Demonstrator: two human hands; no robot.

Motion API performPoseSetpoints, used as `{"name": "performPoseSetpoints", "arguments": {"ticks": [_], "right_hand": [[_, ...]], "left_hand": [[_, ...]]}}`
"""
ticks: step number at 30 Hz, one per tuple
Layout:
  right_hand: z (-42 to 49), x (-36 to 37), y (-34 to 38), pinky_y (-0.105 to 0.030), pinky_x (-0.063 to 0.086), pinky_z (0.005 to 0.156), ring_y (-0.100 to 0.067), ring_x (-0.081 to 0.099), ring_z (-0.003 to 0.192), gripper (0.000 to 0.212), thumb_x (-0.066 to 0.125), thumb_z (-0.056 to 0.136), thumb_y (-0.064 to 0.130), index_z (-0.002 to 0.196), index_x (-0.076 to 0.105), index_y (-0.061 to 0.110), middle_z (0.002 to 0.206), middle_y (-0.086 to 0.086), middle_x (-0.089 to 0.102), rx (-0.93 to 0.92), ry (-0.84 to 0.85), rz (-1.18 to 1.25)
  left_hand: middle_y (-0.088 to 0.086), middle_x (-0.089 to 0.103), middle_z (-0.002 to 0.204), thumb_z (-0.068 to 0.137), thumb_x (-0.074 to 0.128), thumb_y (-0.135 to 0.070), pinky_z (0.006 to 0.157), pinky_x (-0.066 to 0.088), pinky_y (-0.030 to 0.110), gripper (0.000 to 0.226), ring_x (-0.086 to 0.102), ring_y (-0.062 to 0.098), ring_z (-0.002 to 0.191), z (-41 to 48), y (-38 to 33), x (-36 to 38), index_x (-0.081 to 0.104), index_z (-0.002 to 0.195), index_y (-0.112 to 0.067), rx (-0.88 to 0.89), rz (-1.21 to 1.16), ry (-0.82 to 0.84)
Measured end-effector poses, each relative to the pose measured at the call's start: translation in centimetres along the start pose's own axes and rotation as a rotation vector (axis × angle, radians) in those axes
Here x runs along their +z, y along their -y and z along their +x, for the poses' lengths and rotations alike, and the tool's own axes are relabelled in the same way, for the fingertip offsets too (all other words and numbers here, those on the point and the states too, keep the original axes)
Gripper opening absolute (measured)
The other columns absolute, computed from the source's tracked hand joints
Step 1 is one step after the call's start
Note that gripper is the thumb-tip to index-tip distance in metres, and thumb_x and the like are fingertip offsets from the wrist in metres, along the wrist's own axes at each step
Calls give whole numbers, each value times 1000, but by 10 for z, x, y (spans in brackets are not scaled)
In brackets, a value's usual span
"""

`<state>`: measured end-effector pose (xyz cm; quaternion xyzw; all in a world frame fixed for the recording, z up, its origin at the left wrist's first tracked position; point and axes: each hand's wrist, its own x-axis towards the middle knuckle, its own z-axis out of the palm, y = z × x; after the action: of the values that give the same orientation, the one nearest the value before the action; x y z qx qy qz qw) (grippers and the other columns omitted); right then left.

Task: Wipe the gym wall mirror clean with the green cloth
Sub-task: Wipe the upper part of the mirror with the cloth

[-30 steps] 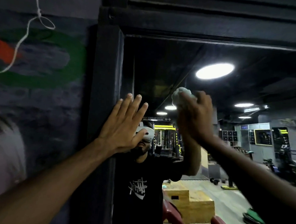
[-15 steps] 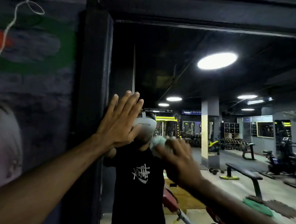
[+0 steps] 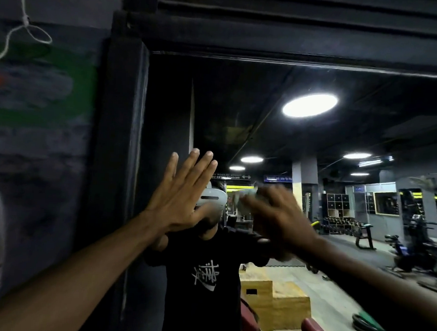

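One cloth (image 3: 248, 193) sits bunched in right hand (image 3: 283, 219); left hand (image 3: 183, 196) presses mirror (image 3: 240, 110).

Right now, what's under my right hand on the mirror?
The green cloth, bunched between the right hand and the mirror. Only a pale edge shows beyond the blurred hand; the rest of it, and the glass beneath, is covered.

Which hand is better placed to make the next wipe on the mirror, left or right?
The right hand: it holds the green cloth at the mirror. The left hand is flat, fingers straight, and holds nothing.
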<state>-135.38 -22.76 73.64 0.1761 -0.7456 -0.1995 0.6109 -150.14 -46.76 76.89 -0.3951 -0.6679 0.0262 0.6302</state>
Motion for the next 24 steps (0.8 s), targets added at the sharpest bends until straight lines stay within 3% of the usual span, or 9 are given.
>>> {"name": "performPoseSetpoints", "arguments": {"ticks": [1, 3, 5, 9, 12, 15, 18, 21, 24], "right_hand": [[16, -5, -18, -38, 48, 85, -9, 50, 103, 39, 62, 86, 28, 122, 69, 14, 107, 1, 59, 74, -57, -17], [50, -12, -41, -47, 48, 80, -26, 50, 99, 35, 67, 86, 12, 121, 69, 15, 106, -11, 59, 323, -236, -77], [54, -6, -29, -45, 46, 75, -35, 51, 96, 39, 63, 89, 13, 126, 61, 21, 107, -17, 57, 436, -323, -30], [-11, 14, 17, -48, 52, 81, -29, 51, 105, 46, 63, 90, 25, 133, 51, 29, 120, -10, 53, 84, -112, 39], [6, -4, -25, -40, 48, 78, -28, 50, 100, 51, 76, 84, 24, 130, 53, 27, 114, -8, 53, -25, -58, -41], [60, -22, -75, -33, 31, 70, -30, 51, 87, 35, 70, 89, 26, 123, 64, 21, 96, -13, 56, 230, -270, -201], [61, -12, -58, -32, 31, 69, -22, 42, 89, 34, 57, 95, 29, 126, 64, 17, 99, -13, 54, 473, -371, -120], [6, -1, -26, -31, 38, 68, -21, 45, 89, 44, 72, 86, 19, 128, 58, 20, 103, -12, 57, 237, -250, -59], [-5, -29, -69, -35, 45, 66, -28, 54, 85, 39, 73, 85, 20, 124, 64, 20, 100, -13, 60, 32, -63, -111]], "left_hand": [[9, -2, 174, 98, 29, -65, 122, 13, 70, 88, -2, 31, 160, 8, 0, -1, 11, 165, -11, -5, -13, 12], [8, -5, 174, 99, 25, -64, 122, 8, 71, 86, -6, 29, 160, 21, -1, -2, 8, 166, -12, -18, -44, 14], [6, -6, 174, 99, 24, -64, 122, 3, 70, 85, -9, 28, 160, 25, -1, 0, 7, 166, -13, -25, -79, 4], [5, -2, 174, 98, 29, -61, 124, -6, 63, 83, -8, 24, 160, 34, -3, 0, 11, 166, -18, -36, -150, -58], [6, -1, 174, 98, 23, -58, 124, -12, 55, 80, -5, 26, 160, 67, -10, -10, 11, 165, -17, -14, -139, -62], [8, -9, 173, 97, 13, -60, 123, -14, 57, 82, -12, 28, 159, 81, -25, -8, 1, 164, -15, -60, -103, -8], [11, -20, 170, 98, 13, -61, 122, -17, 59, 83, -20, 29, 158, 80, -36, 1, -11, 161, -13, -102, -99, -7], [9, -22, 169, 96, 19, -58, 122, -16, 62, 84, -22, 28, 157, 82, -40, -1, -9, 162, -13, -138, -124, -14], [4, -20, 170, 96, 22, -57, 121, -13, 68, 82, -21, 27, 157, 87, -51, -3, -5, 164, -21, -107, -123, 9]]}}
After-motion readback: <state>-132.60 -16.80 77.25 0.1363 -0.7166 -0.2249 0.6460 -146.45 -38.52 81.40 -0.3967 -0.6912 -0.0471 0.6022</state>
